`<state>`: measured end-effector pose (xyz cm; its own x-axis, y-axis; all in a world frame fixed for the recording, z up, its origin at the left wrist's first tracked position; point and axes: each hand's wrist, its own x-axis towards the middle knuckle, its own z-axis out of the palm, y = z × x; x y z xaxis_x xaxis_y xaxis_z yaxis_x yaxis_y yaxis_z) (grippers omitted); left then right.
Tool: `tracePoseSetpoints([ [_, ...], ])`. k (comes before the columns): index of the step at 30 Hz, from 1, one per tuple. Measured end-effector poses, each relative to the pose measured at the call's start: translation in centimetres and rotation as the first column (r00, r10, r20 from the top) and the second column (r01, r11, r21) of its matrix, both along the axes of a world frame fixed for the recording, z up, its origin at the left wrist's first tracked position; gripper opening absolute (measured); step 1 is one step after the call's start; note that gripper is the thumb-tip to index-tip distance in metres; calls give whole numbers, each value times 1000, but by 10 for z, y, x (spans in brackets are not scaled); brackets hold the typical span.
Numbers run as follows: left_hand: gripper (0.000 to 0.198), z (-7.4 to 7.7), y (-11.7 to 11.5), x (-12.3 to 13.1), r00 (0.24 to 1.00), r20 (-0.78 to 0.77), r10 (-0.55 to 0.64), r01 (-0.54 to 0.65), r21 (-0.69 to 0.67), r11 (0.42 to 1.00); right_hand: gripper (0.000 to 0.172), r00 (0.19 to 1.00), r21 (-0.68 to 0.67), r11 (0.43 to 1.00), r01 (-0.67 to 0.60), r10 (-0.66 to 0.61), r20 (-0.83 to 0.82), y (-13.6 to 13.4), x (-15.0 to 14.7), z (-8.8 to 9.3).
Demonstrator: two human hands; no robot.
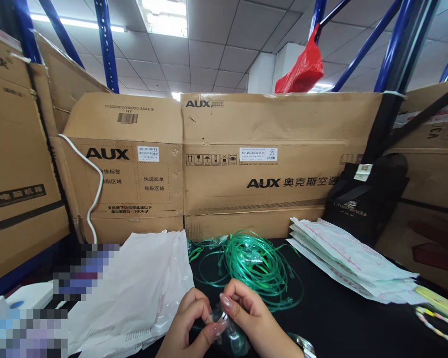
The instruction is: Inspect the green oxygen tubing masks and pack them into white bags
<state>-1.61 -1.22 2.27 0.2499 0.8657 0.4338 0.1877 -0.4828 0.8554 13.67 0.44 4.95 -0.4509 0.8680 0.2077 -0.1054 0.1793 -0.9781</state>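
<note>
Low in the middle of the head view, my left hand and my right hand meet at a small clear plastic bag. Both hands are closed, thumbs and fingers pinching the bag's top. Something pale green shows through its lower part; what it is I cannot make out. Just beyond my fingers lies a loose coil of clear green tubing on the black tabletop, with small clear connectors among the loops. My fingers partly cover the bag's upper edge.
White plastic packages lie at the left, and a stack of white paper packets at the right. Cardboard panels wall off the back. A black bag hangs at the right, above a beaded loop. A white cable dangles at the left.
</note>
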Motion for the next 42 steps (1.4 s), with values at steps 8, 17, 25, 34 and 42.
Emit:
tracePoseSetpoints([
  [8, 27, 2, -1, 0, 997, 21, 72, -73, 43, 996, 34, 998, 56, 997, 52, -54, 40, -10, -2, 3],
  [17, 33, 6, 0, -6, 999, -17, -36, 37, 8, 999, 39, 995, 22, 997, -78, 76, 62, -1, 1, 7],
  [25, 31, 8, 0, -7, 999, -19, -47, 47, -4, 999, 34, 990, 99, 988, -122, 115, 77, 0, 6, 6],
  [34, 31, 8, -1, -5, 1000, 15, 4, -5, 10, 1000, 31, 994, 83, 996, -24, 15, 111, -1, 1, 6],
  [42, 25, 7, -3, -2, 998, 36, -45, 45, 17, 999, 34, 999, 42, 999, -21, 20, 44, -3, 2, 5],
])
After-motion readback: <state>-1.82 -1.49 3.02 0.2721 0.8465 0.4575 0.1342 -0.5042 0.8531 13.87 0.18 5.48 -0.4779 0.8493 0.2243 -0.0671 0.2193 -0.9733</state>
